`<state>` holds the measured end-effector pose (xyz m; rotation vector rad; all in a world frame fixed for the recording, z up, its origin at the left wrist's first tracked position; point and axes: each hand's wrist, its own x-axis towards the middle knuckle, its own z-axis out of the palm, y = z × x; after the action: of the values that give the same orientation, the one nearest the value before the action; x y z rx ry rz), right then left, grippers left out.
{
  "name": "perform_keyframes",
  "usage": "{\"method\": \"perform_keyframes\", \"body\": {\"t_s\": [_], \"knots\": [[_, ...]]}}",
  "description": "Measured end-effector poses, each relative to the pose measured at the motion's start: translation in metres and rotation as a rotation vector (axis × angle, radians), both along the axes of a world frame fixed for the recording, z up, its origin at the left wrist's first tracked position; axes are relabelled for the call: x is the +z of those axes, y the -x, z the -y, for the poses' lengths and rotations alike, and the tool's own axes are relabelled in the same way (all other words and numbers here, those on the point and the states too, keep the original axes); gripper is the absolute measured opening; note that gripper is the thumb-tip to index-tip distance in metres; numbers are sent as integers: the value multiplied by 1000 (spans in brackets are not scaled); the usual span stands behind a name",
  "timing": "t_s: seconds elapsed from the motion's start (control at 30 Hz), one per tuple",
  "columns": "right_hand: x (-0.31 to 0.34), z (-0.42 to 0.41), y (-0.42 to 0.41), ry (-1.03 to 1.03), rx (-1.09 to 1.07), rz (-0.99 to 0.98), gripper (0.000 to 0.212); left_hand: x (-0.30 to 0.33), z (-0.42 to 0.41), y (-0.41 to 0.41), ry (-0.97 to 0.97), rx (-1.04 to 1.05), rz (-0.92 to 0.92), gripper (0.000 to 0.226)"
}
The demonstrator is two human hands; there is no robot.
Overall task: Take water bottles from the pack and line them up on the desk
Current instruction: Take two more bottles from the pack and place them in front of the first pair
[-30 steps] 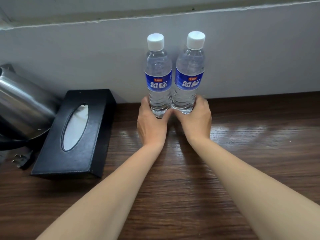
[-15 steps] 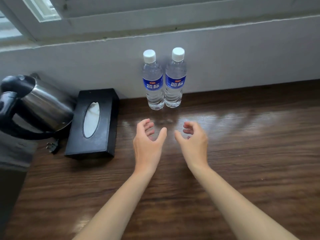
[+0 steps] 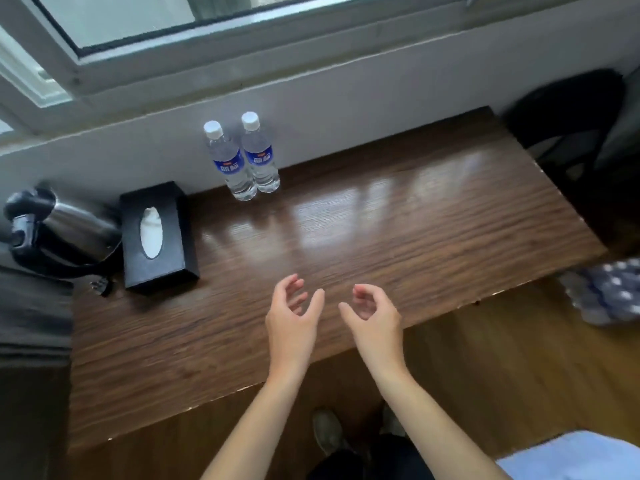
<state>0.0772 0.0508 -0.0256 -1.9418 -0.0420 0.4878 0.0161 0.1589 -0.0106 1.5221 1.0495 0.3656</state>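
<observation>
Our hands, left hand and right hand, hover empty over the near tabletop, fingers loosely curled, holding nothing. Two water bottles stand upright, touching, against the far wall. The pack lies on the floor off the tabletop's right end, so we judge the right hand nearer for the next bottle.

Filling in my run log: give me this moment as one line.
bottles: two upright on desk, by wall | left hand: empty | right hand: empty | pack: on floor
</observation>
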Motion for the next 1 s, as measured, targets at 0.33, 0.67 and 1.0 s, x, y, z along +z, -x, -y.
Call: {"method": "perform_keyframes", "body": {"t_s": [0.33,0.67,1.0], "knots": [[31,165,5,48,-176,-74,32,23,135,-14,31,-241,-87,45],[30,320,-33,77,-423,-140,32,38,264,-99,-79,-611,-164,47],[22,444,-84,1,-696,-296,30,20,377,-196,-95,-1217,-244,40]]}}
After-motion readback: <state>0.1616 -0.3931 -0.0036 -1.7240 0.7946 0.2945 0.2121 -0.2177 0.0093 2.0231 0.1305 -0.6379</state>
